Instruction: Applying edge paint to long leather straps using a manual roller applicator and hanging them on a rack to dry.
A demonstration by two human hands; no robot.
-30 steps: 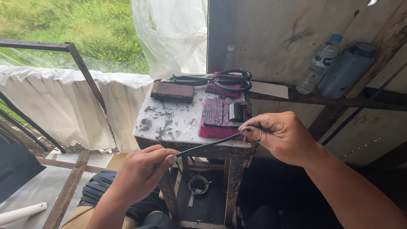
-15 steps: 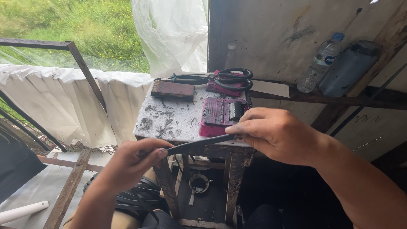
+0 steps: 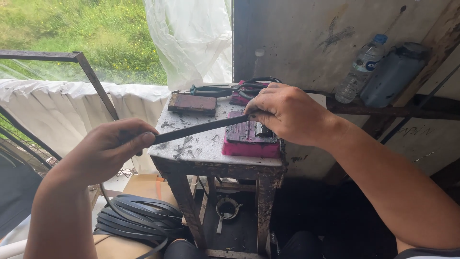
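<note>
A flat black strip [image 3: 201, 128] stretches between my two hands above a small, worn wooden stand [image 3: 201, 151]. My left hand [image 3: 112, 146] pinches its near end at the left; the strip's tail runs down from that hand to a coil of black strips [image 3: 139, 218] on my lap. My right hand [image 3: 285, 112] grips the far end over a pink block [image 3: 249, 141] that lies on the stand's right side.
On the stand's back lie a brown block [image 3: 192, 103], a second pink block and scissors with dark handles [image 3: 211, 89]. A clear water bottle [image 3: 362, 69] and a grey jug [image 3: 393, 74] stand on a ledge at right. A small pot [image 3: 226, 208] sits under the stand.
Both hands have risen with the strip. It now lies above the stand's top, and my right hand has moved over the pink block. The coil on my lap has come into sight.
</note>
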